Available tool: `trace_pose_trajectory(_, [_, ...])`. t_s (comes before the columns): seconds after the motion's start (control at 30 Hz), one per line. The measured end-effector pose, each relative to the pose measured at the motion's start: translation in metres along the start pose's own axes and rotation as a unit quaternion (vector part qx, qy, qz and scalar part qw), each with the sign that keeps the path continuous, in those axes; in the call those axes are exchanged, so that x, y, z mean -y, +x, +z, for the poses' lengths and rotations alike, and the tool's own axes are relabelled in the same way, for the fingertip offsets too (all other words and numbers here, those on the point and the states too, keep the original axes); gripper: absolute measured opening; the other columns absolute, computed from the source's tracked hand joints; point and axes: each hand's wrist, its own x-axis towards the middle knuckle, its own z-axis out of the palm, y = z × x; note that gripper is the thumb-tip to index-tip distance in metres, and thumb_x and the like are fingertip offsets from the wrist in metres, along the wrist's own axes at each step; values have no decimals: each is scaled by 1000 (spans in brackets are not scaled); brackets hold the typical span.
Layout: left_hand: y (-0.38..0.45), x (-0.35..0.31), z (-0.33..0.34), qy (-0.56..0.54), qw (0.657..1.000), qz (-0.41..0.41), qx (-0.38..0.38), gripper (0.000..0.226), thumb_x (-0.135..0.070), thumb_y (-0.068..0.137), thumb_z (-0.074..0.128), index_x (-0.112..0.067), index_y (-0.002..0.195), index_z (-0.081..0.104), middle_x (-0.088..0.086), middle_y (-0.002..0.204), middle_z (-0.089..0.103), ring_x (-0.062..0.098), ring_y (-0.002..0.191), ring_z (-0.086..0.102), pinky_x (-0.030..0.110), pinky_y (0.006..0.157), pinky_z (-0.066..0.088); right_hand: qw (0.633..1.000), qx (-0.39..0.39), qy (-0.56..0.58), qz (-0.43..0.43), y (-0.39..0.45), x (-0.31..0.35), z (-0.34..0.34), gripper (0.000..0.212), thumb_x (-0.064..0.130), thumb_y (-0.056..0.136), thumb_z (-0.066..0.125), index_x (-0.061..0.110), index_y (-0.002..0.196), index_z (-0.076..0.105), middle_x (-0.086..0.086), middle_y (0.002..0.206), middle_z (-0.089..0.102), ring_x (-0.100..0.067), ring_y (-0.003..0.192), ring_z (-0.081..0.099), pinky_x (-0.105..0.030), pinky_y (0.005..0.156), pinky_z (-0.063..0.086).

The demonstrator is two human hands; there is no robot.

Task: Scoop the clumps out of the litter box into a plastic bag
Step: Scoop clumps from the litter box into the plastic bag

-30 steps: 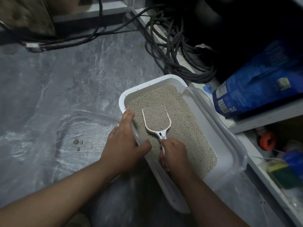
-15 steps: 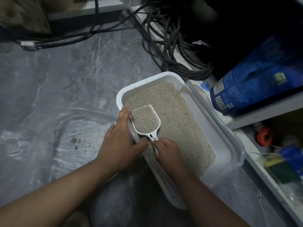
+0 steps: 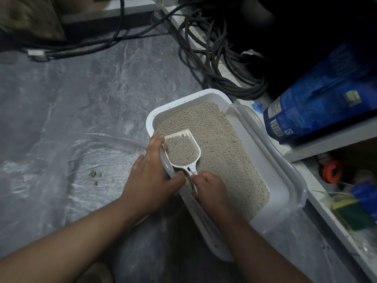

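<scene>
Since a second ago the scoop (image 3: pixel 182 151) has been travelling from the middle of the litter toward the near left wall of the litter box (image 3: pixel 284 186), and it is now sitting just beside the left hand (image 3: pixel 152 176), its bowl still loaded with grey-beige granules. The right hand (image 3: pixel 211 188) is still curling around the scoop's white handle, and it has been moving left with it, so the two hands are now lying close together. The left hand is gripping the box's left rim as before, fingers reaching over the edge and thumb pressing inside; its fingertips are nearly touching the scoop's side. The view has also been drifting a little, so the box is showing lower and further left.

The plastic bag (image 3: pixel 67 160) is lying flat and clear on the grey floor (image 3: pixel 87 88) to the left of the box, with a few small clumps (image 3: pixel 94 174) resting on it, unchanged.

Whether any clump is lying among the granules in the scoop is hard to make out. The right hand is hiding most of the handle. The blue bag (image 3: pixel 318 103) on the shelf at right is blurring into shadow, the coiled cables (image 3: pixel 214 64) are fading into the dark behind, and the items on the lower shelf are too blurred to name
</scene>
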Motion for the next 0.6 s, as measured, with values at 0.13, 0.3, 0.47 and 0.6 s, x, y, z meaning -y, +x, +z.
trace_pose_trajectory(0.13, [0, -2, 0, 0, 1000, -1, -1, 107, -57, 63, 56, -22, 156, 17, -3, 170, 18, 21, 148, 36, 43, 120, 31, 1000, -3, 14, 3, 1, 0, 0, 30, 42, 79, 55, 15, 66, 59, 0, 54, 58, -12, 50, 51, -35, 54, 44])
trace_pose_trajectory(0.3, [0, -3, -1, -2, 1000, -3, 5, 106, -54, 66, 61, -23, 157, 15, -5, 170, 16, 19, 150, 33, 45, 122, 29, 1000, -3, 19, 2, 0, 0, 0, 30, 43, 78, 54, 16, 68, 59, 1, 53, 58, -9, 47, 51, -31, 51, 43])
trace_pose_trajectory(0.47, [-1, -3, -2, 2, 1000, -1, 6, 104, -53, 67, 62, -22, 156, 17, -5, 170, 17, 22, 149, 36, 44, 121, 29, 1000, -2, 19, 6, 0, 0, 0, 29, 45, 78, 54, 18, 69, 62, 1, 54, 61, -8, 47, 54, -31, 52, 45])
trace_pose_trajectory(0.6, [-1, -2, -2, 0, 1000, -2, 6, 107, -60, 65, 55, -22, 157, 16, -5, 170, 16, 18, 150, 31, 49, 123, 25, 1000, 0, 15, -1, -2, 2, 0, 28, 43, 80, 55, 19, 69, 63, 2, 54, 61, -7, 46, 52, -28, 51, 43])
